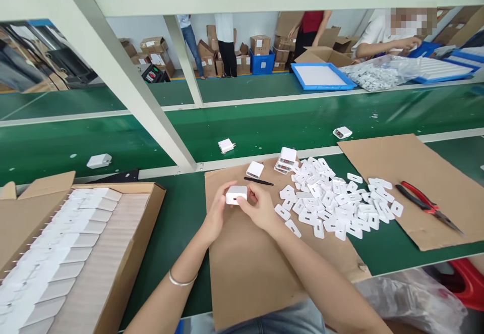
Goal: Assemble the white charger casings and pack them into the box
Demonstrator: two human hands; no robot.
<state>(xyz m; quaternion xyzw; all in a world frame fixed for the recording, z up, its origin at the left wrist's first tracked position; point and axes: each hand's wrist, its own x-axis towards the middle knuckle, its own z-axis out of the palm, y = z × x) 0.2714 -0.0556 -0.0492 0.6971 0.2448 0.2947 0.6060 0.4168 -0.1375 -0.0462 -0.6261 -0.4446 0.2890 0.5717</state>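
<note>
Between my two hands is a white charger (236, 192), its face with a small dark slot turned toward me. My left hand (216, 215) is closed on its left side. On the right side, my right hand (260, 207) grips it too, the thumb by the slot. Just beyond lie black tweezers (259, 181) and another white charger (254, 169). A small stack of chargers (286, 158) with open ends stands a little farther right. To the right of my hands spreads a loose pile of white slotted plates (333, 200), partly on the cardboard sheet (249, 273).
An open carton (128, 253) with rows of white chargers stands at left. Red-handled pliers (429, 205) rest on another cardboard sheet (454, 187). Single chargers sit on the green belt (272, 122) behind a white metal post (151, 127). Other people are across the line.
</note>
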